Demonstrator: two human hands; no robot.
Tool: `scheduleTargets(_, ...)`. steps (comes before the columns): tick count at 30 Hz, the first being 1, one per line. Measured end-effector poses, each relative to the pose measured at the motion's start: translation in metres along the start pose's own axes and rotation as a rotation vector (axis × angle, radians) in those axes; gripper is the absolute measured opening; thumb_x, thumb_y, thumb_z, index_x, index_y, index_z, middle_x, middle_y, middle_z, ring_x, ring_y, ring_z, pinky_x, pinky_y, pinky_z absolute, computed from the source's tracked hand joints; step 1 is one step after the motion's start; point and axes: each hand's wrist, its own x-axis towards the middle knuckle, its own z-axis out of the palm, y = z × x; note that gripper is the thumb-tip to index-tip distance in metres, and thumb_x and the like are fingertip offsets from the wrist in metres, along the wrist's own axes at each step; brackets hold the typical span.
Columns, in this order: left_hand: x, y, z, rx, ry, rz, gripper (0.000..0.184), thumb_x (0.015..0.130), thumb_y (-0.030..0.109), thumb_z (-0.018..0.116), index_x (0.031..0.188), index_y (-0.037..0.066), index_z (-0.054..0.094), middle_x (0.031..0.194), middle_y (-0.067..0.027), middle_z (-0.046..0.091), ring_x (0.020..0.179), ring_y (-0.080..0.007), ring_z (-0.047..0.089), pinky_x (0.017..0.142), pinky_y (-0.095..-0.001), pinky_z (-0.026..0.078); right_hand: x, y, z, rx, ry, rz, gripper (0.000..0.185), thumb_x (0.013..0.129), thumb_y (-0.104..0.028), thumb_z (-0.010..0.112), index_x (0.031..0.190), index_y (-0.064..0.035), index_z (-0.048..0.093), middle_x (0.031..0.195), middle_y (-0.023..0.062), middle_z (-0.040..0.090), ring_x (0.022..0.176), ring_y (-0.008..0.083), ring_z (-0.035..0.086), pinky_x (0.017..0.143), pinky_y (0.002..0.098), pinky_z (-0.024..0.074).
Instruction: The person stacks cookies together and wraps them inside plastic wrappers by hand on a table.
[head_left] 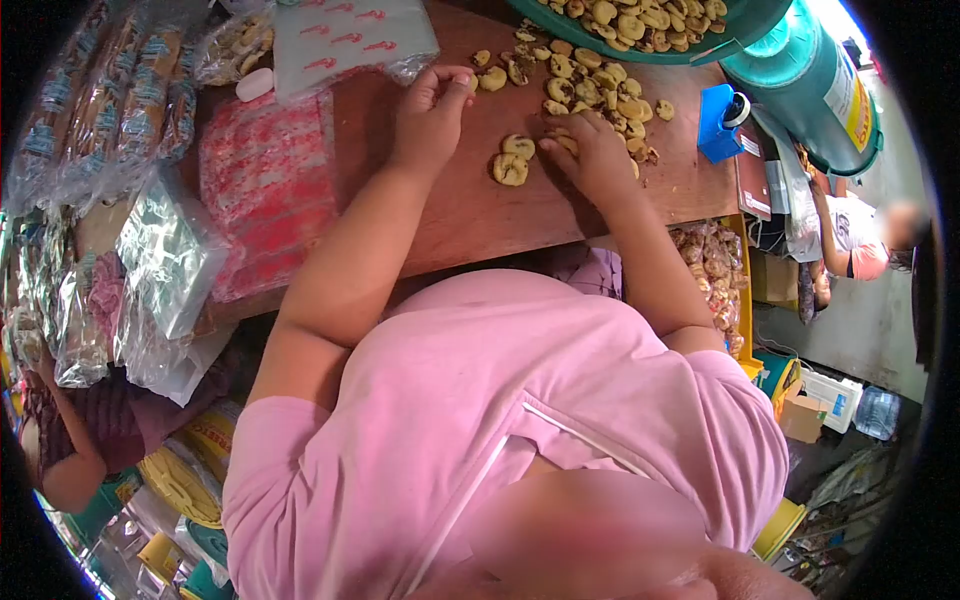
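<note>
My left hand [432,110] is raised over the brown table [450,215], its thumb and forefinger pinched on a small yellowish cookie [472,82]. My right hand [590,155] rests at the near edge of a cookie pile [600,90], its curled fingers on another cookie [566,145]. Between the hands, two cookies lie touching, a smaller one [519,147] behind a larger one [510,169]. A few loose cookies [491,79] lie right of my left hand.
A green basin [640,45] of cookies stands at the back. Clear plastic bags [350,40] and a red-printed sheet [268,180] lie left. A blue holder [716,125] and a green bucket [810,90] are right. Other people [860,240] are at both sides.
</note>
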Motion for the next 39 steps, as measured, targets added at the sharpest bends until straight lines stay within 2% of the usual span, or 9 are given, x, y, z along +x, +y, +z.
scheduleTargets(5, -0.012, 0.005, 0.006, -0.337, -0.255, -0.393, 0.037, 0.107, 0.040, 0.052, 0.122, 0.007, 0.062, 0.103, -0.0053, 0.069, 0.087, -0.0129, 0.066, 0.079, -0.0288, 0.055, 0.020, -0.045, -0.021, 0.249, 0.148, -0.051, 0.036, 0.086, -0.029, 0.081, 0.112, -0.0071, 0.069, 0.102, 0.0136, 0.069, 0.096, 0.0367, 0.065, 0.085, 0.0450, 0.0519)
scheduleTargets(8, -0.022, 0.015, 0.007, -0.670, -0.490, -0.605, 0.052, 0.106, 0.058, 0.044, 0.118, 0.010, 0.060, 0.104, -0.0068, 0.068, 0.086, -0.0166, 0.067, 0.077, -0.0328, 0.056, 0.034, -0.071, -0.015, 0.200, 0.176, -0.249, 0.036, 0.084, -0.028, 0.081, 0.109, -0.0062, 0.068, 0.102, 0.0118, 0.069, 0.096, 0.0358, 0.063, 0.084, 0.0448, 0.0514)
scheduleTargets(10, -0.017, 0.000, 0.002, -0.697, -0.375, -0.610, 0.049, 0.106, 0.057, 0.045, 0.112, 0.011, 0.060, 0.099, -0.0066, 0.067, 0.083, -0.0178, 0.066, 0.075, -0.0334, 0.057, 0.041, -0.077, -0.015, 0.235, 0.233, -0.341, 0.037, 0.082, -0.028, 0.082, 0.108, -0.0050, 0.067, 0.105, 0.0120, 0.068, 0.097, 0.0356, 0.062, 0.084, 0.0449, 0.0509)
scheduleTargets(13, -0.005, -0.002, -0.009, -0.684, -0.144, -0.629, 0.047, 0.106, 0.055, 0.046, 0.105, 0.010, 0.059, 0.093, -0.0071, 0.065, 0.080, -0.0195, 0.065, 0.072, -0.0339, 0.057, 0.031, -0.062, -0.015, 0.188, 0.215, -0.203, 0.035, 0.084, -0.027, 0.080, 0.108, -0.0055, 0.068, 0.108, 0.0128, 0.067, 0.097, 0.0357, 0.062, 0.084, 0.0448, 0.0505)
scheduleTargets(18, 0.003, 0.014, -0.012, -0.861, 0.144, -0.595, 0.046, 0.107, 0.050, 0.047, 0.099, 0.007, 0.059, 0.087, -0.0095, 0.065, 0.077, -0.0213, 0.065, 0.071, -0.0343, 0.058, -0.001, -0.049, -0.011, 0.066, -0.109, -0.196, 0.029, 0.086, -0.022, 0.077, 0.108, -0.0054, 0.069, 0.114, 0.0157, 0.064, 0.105, 0.0385, 0.062, 0.089, 0.0456, 0.0510)
scheduleTargets(26, 0.004, 0.001, -0.012, -0.811, 0.132, -0.588, 0.051, 0.104, 0.056, 0.049, 0.098, 0.008, 0.061, 0.086, -0.0078, 0.065, 0.075, -0.0203, 0.065, 0.070, -0.0337, 0.057, -0.005, -0.066, -0.023, 0.258, -0.185, -0.125, 0.034, 0.082, -0.015, 0.077, 0.113, -0.0026, 0.070, 0.116, 0.0188, 0.064, 0.107, 0.0396, 0.062, 0.092, 0.0457, 0.0512)
scheduleTargets(29, 0.004, -0.002, -0.014, -0.793, 0.148, -0.589, 0.051, 0.103, 0.058, 0.050, 0.097, 0.008, 0.061, 0.086, -0.0076, 0.065, 0.075, -0.0201, 0.065, 0.070, -0.0341, 0.057, -0.007, -0.058, -0.021, 0.181, -0.275, -0.112, 0.041, 0.087, -0.026, 0.074, 0.120, -0.0032, 0.067, 0.119, 0.0244, 0.065, 0.112, 0.0441, 0.059, 0.098, 0.0512, 0.0475)
scheduleTargets(35, 0.001, -0.002, -0.012, -0.782, 0.141, -0.597, 0.051, 0.103, 0.058, 0.050, 0.097, 0.009, 0.061, 0.087, -0.0078, 0.066, 0.075, -0.0207, 0.065, 0.070, -0.0346, 0.057, -0.006, -0.072, -0.035, 0.241, -0.451, 0.093, 0.035, 0.084, -0.016, 0.078, 0.112, -0.0023, 0.063, 0.106, 0.0195, 0.067, 0.102, 0.0397, 0.064, 0.087, 0.0475, 0.0513)
scheduleTargets(39, -0.003, 0.008, -0.006, -0.704, 0.083, -0.661, 0.050, 0.103, 0.057, 0.051, 0.100, 0.009, 0.061, 0.088, -0.0079, 0.066, 0.078, -0.0212, 0.066, 0.071, -0.0327, 0.056, 0.001, -0.077, -0.032, 0.351, -0.353, 0.051, 0.031, 0.083, -0.015, 0.079, 0.108, -0.0046, 0.062, 0.102, 0.0186, 0.067, 0.100, 0.0400, 0.065, 0.084, 0.0471, 0.0517)
